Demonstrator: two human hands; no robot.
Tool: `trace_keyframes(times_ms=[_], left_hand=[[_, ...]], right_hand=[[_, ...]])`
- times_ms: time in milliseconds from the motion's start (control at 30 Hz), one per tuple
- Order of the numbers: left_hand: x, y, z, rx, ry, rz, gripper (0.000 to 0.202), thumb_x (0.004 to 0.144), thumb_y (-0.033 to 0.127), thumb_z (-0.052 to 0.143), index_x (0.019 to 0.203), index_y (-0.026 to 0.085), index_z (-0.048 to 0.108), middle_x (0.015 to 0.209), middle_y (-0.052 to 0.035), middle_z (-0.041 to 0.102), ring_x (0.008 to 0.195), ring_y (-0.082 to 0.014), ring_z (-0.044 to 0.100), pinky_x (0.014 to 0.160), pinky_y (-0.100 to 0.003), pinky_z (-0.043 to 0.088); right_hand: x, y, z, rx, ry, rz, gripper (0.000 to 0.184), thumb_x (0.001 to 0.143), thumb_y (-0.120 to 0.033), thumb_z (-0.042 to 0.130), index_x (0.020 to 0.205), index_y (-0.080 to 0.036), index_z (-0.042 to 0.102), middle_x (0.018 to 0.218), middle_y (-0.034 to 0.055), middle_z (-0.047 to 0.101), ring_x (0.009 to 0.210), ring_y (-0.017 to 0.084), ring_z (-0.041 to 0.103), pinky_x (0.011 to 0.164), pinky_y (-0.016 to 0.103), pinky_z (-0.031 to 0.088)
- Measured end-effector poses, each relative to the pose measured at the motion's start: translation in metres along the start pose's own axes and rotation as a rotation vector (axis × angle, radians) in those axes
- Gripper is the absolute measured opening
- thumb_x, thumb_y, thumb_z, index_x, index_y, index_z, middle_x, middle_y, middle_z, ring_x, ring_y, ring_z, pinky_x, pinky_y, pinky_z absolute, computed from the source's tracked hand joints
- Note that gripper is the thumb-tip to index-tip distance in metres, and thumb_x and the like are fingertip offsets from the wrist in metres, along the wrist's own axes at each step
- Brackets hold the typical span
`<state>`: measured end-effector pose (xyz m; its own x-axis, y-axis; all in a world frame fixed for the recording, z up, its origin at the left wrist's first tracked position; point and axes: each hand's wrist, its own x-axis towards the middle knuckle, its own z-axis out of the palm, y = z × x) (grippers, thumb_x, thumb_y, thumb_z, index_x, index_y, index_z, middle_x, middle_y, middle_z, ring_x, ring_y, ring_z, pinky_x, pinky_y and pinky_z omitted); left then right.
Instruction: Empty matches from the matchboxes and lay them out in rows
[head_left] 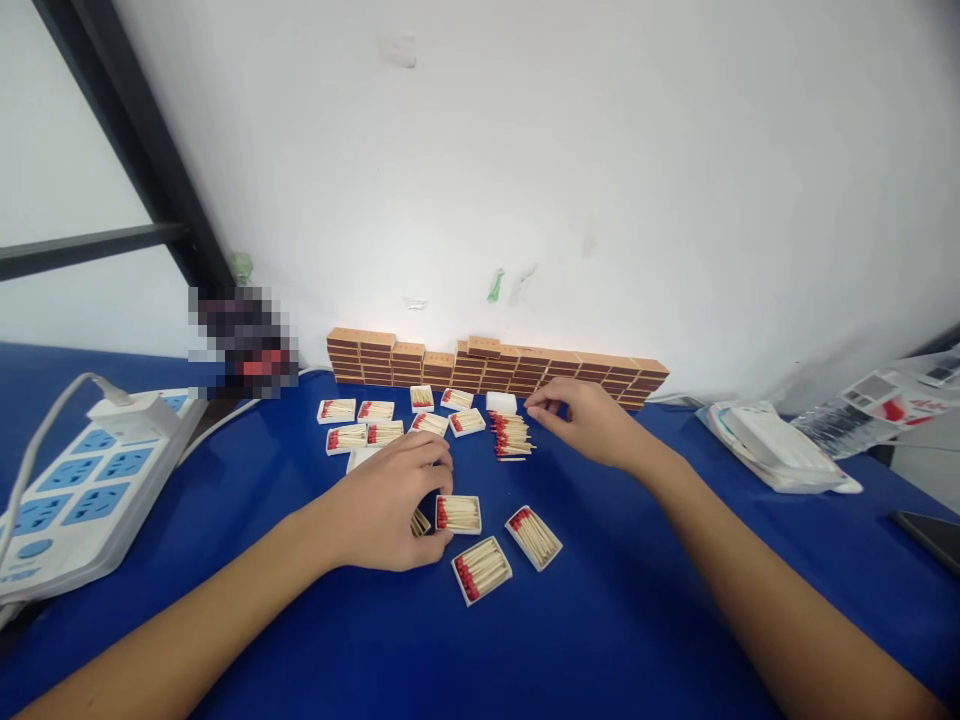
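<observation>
My left hand (397,503) curls around the left end of an inner matchbox tray (459,515) full of red-headed matches, thumb at its near edge and fingers at its far edge. Another tray is partly hidden beneath this hand. Two more filled trays (482,571) (534,537) lie just nearer and to the right. My right hand (581,418) has thumb and forefinger close together beside a white tray (501,403); anything between the fingertips is too small to make out. A pile of loose red-headed matches (511,435) lies just below that tray.
Several filled trays (347,438) sit left of the loose matches. Stacked brown matchboxes (487,368) form a low row along the wall. A white power strip (97,480) with a cable is at left; plastic packaging (780,450) and a dark flat object (930,535) are at right.
</observation>
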<state>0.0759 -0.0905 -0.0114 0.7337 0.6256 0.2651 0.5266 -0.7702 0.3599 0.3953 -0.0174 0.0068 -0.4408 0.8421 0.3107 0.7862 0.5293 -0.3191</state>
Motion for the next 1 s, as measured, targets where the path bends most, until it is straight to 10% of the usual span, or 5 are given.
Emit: trace_keyframes(times_ms=[267, 500, 767, 1000], left_hand=[[0.003, -0.005, 0.003, 0.113, 0.031, 0.002, 0.024, 0.094, 0.038, 0.071, 0.104, 0.018, 0.076, 0.113, -0.0134, 0.071, 0.118, -0.0336, 0.065, 0.103, -0.052, 0.058], [0.005, -0.005, 0.006, 0.133, 0.033, 0.003, 0.022, 0.096, 0.035, 0.07, 0.109, 0.018, 0.075, 0.113, -0.0125, 0.072, 0.117, -0.0319, 0.066, 0.102, -0.05, 0.059], [0.007, -0.005, 0.007, 0.132, 0.016, -0.007, 0.023, 0.098, 0.035, 0.067, 0.112, 0.017, 0.07, 0.115, -0.0126, 0.071, 0.118, -0.0317, 0.065, 0.101, -0.05, 0.059], [0.007, -0.004, 0.008, 0.139, 0.026, -0.004, 0.021, 0.099, 0.032, 0.066, 0.114, 0.018, 0.069, 0.112, -0.0119, 0.071, 0.114, -0.031, 0.067, 0.098, -0.049, 0.059]], right_hand=[[-0.06, 0.066, -0.057, -0.23, -0.187, 0.437, 0.027, 0.076, -0.038, 0.087, 0.097, -0.023, 0.078, 0.108, 0.0153, 0.081, 0.098, 0.037, 0.077, 0.078, 0.047, 0.061], [-0.082, 0.09, -0.064, -0.11, -0.452, 0.758, 0.02, 0.074, -0.032, 0.09, 0.08, -0.025, 0.072, 0.07, 0.0115, 0.077, 0.05, 0.027, 0.07, 0.047, 0.039, 0.051], [-0.024, 0.045, 0.003, -0.242, -0.063, 0.148, 0.023, 0.092, -0.024, 0.073, 0.114, -0.018, 0.072, 0.11, 0.0109, 0.077, 0.089, 0.024, 0.074, 0.077, 0.034, 0.056], [-0.007, 0.035, 0.027, -0.319, -0.012, 0.104, 0.023, 0.106, -0.024, 0.056, 0.119, -0.019, 0.073, 0.121, 0.014, 0.073, 0.102, 0.027, 0.073, 0.084, 0.036, 0.056]])
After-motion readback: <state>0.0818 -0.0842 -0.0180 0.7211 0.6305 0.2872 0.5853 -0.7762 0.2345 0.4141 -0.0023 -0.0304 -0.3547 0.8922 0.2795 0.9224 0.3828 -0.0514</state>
